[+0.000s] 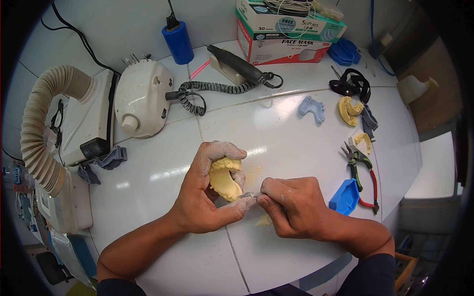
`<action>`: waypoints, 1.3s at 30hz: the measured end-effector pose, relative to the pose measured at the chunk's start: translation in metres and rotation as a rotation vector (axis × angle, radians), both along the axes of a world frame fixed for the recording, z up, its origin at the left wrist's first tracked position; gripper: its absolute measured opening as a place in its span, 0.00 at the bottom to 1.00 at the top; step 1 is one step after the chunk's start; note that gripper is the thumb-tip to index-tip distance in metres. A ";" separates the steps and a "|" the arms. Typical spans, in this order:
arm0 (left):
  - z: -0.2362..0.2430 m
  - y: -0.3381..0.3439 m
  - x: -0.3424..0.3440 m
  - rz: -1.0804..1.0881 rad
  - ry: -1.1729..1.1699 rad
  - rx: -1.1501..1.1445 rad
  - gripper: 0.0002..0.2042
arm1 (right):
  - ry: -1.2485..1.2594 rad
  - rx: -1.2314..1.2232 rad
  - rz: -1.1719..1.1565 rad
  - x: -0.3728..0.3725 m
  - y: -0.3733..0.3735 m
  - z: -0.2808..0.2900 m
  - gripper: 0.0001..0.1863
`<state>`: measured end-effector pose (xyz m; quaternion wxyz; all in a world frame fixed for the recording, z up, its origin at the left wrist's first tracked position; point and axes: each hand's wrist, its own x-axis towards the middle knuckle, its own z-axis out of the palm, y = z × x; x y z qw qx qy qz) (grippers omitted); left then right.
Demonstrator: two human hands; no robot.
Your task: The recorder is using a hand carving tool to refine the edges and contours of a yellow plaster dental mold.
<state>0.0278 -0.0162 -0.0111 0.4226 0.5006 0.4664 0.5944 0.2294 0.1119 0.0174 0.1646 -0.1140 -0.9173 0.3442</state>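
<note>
My left hand (197,200) is wrapped round a yellow plaster dental cast (223,183), its fingers and thumb dusted with powder. The cast is tilted so that its smooth inner hollow shows. Pinched in my right hand (302,204) is a small knife (249,195) with a short metal blade; its handle is hidden by the fingers. The blade lies against the lower right edge of the cast, close to my left thumb tip. Pale yellow shavings (264,220) lie on the white table (163,207) beneath and beside the hands.
Left stand a white control box (140,101) and a ribbed hose (37,123). A handpiece (237,64) rests on its stand, with boxes (281,47) behind. On the right are a blue-grey impression (312,108), yellow casts (349,111), pliers (356,158) and a blue mould (344,197).
</note>
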 end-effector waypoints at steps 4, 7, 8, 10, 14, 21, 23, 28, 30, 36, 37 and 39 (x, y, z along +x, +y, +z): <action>-0.001 -0.001 0.000 -0.016 0.108 0.040 0.38 | 0.009 0.010 -0.008 -0.001 -0.001 -0.001 0.07; 0.000 -0.001 0.002 0.003 -0.023 -0.006 0.40 | 0.018 -0.031 -0.017 0.000 0.000 -0.001 0.08; 0.000 -0.001 0.002 0.008 -0.096 -0.025 0.41 | 0.005 -0.040 -0.005 0.001 0.001 0.000 0.08; -0.002 -0.001 0.003 0.000 -0.106 -0.019 0.42 | -0.008 -0.050 0.006 0.001 0.001 0.002 0.08; 0.001 -0.001 0.005 -0.001 -0.133 -0.028 0.43 | -0.017 -0.064 0.018 0.000 0.001 0.004 0.08; 0.000 -0.002 0.004 -0.007 -0.103 -0.011 0.40 | -0.022 -0.026 0.006 0.000 0.001 0.002 0.08; -0.002 -0.001 0.003 0.014 0.015 0.048 0.38 | -0.019 -0.016 0.004 0.000 0.001 0.000 0.08; 0.000 -0.002 0.005 0.028 0.043 0.034 0.39 | -0.002 -0.005 -0.010 0.000 0.000 0.001 0.08; 0.000 -0.003 0.006 0.031 -0.038 -0.005 0.40 | -0.019 -0.018 -0.008 0.001 0.001 0.002 0.08; 0.000 -0.004 0.006 0.022 -0.058 -0.009 0.42 | -0.036 0.010 -0.018 0.000 0.002 0.002 0.09; 0.000 -0.004 0.006 0.024 -0.060 -0.019 0.42 | -0.036 0.010 -0.017 0.000 0.002 0.002 0.09; 0.000 -0.004 0.006 0.027 -0.062 -0.029 0.41 | -0.047 0.026 -0.016 0.001 0.002 0.003 0.09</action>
